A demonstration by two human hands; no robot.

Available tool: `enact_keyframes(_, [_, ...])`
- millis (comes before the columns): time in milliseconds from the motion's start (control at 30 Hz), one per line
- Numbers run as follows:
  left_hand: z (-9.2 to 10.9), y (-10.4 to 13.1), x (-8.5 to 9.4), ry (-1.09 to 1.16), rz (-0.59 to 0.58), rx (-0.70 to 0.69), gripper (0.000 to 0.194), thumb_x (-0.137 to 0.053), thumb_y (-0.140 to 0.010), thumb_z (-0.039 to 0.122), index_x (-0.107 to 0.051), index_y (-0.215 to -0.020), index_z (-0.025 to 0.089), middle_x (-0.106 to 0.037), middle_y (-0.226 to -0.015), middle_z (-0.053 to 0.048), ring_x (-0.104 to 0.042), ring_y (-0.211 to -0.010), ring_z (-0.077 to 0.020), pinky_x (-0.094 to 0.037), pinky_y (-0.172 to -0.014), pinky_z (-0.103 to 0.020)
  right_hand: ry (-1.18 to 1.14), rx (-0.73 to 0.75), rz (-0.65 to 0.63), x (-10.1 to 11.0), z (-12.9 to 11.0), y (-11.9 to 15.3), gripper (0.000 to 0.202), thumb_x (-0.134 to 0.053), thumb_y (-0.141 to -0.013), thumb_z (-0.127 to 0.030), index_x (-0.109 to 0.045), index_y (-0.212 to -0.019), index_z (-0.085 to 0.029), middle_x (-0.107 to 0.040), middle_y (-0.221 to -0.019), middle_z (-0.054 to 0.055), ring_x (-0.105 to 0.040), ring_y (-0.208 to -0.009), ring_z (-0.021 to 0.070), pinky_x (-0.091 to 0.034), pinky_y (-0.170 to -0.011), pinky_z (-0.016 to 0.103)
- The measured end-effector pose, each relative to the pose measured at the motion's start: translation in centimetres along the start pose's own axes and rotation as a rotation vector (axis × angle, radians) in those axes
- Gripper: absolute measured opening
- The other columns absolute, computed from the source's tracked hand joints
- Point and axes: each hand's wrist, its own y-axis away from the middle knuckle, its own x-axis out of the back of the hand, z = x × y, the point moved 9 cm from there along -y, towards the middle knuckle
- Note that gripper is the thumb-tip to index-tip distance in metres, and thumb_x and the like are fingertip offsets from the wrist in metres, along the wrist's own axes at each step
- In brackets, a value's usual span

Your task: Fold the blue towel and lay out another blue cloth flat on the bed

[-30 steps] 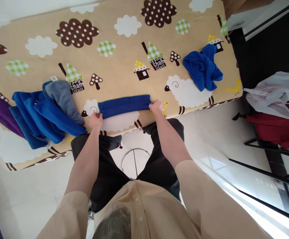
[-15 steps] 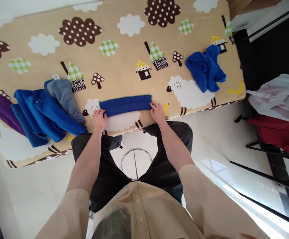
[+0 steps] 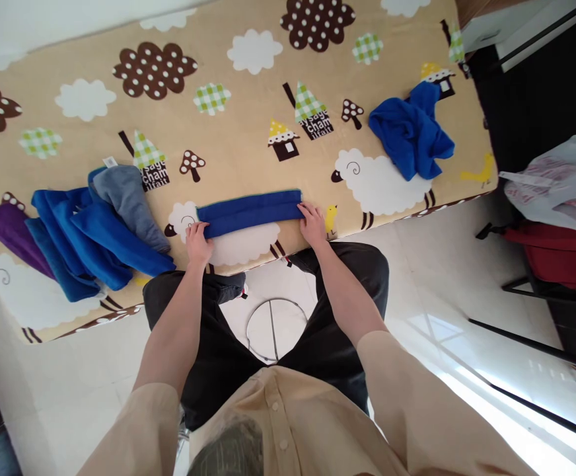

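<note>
A dark blue towel [image 3: 251, 213], folded into a long narrow strip, lies across a printed sheep near the front edge of the covered table. My left hand [image 3: 199, 244] is closed on its lower left corner. At the other end, my right hand [image 3: 313, 225] pinches the right edge. To the left, several folded towels lie overlapping in a row: a purple one [image 3: 18, 237], blue ones [image 3: 112, 239] and a grey one [image 3: 128, 198]. A crumpled blue towel [image 3: 411, 132] sits at the right.
A beige cover [image 3: 238, 145] with clouds, houses and sheep spreads over the table. My knees are at its front edge. Off to the right are a white plastic bag [image 3: 560, 182], a red cloth item [image 3: 555, 258] and black metal bars [image 3: 536, 344].
The camera view has tilted slightly. Both hands stay at the ends of the folded towel, which looks almost the same.
</note>
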Motion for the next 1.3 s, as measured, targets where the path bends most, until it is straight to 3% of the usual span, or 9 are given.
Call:
enact_keyframes(167, [-0.9, -0.6, 0.2, 0.077, 0.096, 0.078, 0.058, -0.044, -0.067, -0.002, -0.070, -0.115, 0.019, -0.066, -0.127, -0.010, -0.055, -0.125, -0.0285, -0.044, -0.110, -0.042, -0.076, -0.046, 0.037, 0.1, 0.7, -1.2, 0.065, -0.038, -0.080, -0.005, -0.062, -0.139, -0.018, -0.057, -0.145, 0.008, -0.049, -0.135, 0.0232, -0.035, -0.121, 0.043])
enact_keyframes(400, [-3.2, -1.8, -0.2, 0.191, 0.090, 0.236, 0.057, -0.044, -0.073, 0.005, -0.071, -0.121, 0.019, -0.071, -0.115, -0.008, -0.064, -0.105, -0.0243, -0.048, -0.098, -0.036, -0.300, -0.057, 0.062, 0.1, 1.0, -3.0, 0.058, -0.039, -0.078, -0.010, -0.067, -0.128, -0.017, -0.062, -0.139, 0.010, -0.056, -0.130, 0.0201, -0.042, -0.114, 0.036])
enact_keyframes(567, [-4.2, -2.4, -0.7, 0.384, 0.111, 0.279, 0.038, -0.050, -0.082, 0.018, -0.068, -0.115, 0.018, -0.068, -0.090, -0.005, -0.062, -0.077, -0.0192, -0.049, -0.079, -0.031, -0.494, -0.134, 0.130, 0.1, 2.2, -3.6, 0.039, -0.050, -0.086, -0.024, -0.069, -0.120, -0.019, -0.072, -0.119, 0.010, -0.067, -0.093, 0.0209, -0.053, -0.093, 0.036])
enact_keyframes(700, [-4.7, -3.0, -0.4, 0.457, 0.186, 0.272, 0.013, -0.056, -0.088, 0.027, -0.062, -0.095, 0.019, -0.062, -0.083, -0.004, -0.059, -0.078, -0.0183, -0.047, -0.077, -0.029, -0.566, -0.196, 0.148, -0.4, 3.1, -3.8, 0.037, -0.053, -0.092, -0.042, -0.067, -0.117, -0.019, -0.073, -0.098, 0.008, -0.065, -0.083, 0.0206, -0.054, -0.082, 0.035])
enact_keyframes(833, [-4.9, -3.4, -0.3, 0.467, 0.218, 0.249, 0.017, -0.052, -0.093, 0.033, -0.061, -0.097, 0.018, -0.062, -0.088, -0.004, -0.058, -0.083, -0.0191, -0.046, -0.082, -0.030, -0.563, -0.217, 0.148, -0.5, 3.3, -4.0, 0.042, -0.051, -0.094, -0.056, -0.066, -0.107, -0.018, -0.070, -0.084, 0.006, -0.063, -0.076, 0.0208, -0.053, -0.077, 0.034])
enact_keyframes(1133, [-5.0, -3.0, 0.0, 0.402, 0.222, 0.316, 0.023, -0.047, -0.097, 0.040, -0.059, -0.089, 0.021, -0.061, -0.081, -0.003, -0.058, -0.079, -0.0201, -0.045, -0.080, -0.030, -0.483, -0.250, 0.186, -0.7, 3.4, -4.7, 0.051, -0.039, -0.101, -0.060, -0.066, -0.105, -0.017, -0.073, -0.101, 0.012, -0.068, -0.093, 0.0237, -0.052, -0.090, 0.037])
enact_keyframes(1300, [-5.8, -2.5, -0.4, 0.316, 0.181, 0.423, 0.025, -0.049, -0.094, 0.043, -0.061, -0.086, 0.023, -0.064, -0.080, -0.005, -0.061, -0.078, -0.0232, -0.046, -0.078, -0.033, -0.411, -0.327, 0.164, -1.6, 4.4, -4.8, 0.048, -0.044, -0.099, -0.059, -0.070, -0.102, -0.018, -0.075, -0.101, 0.013, -0.070, -0.095, 0.0254, -0.053, -0.092, 0.039])
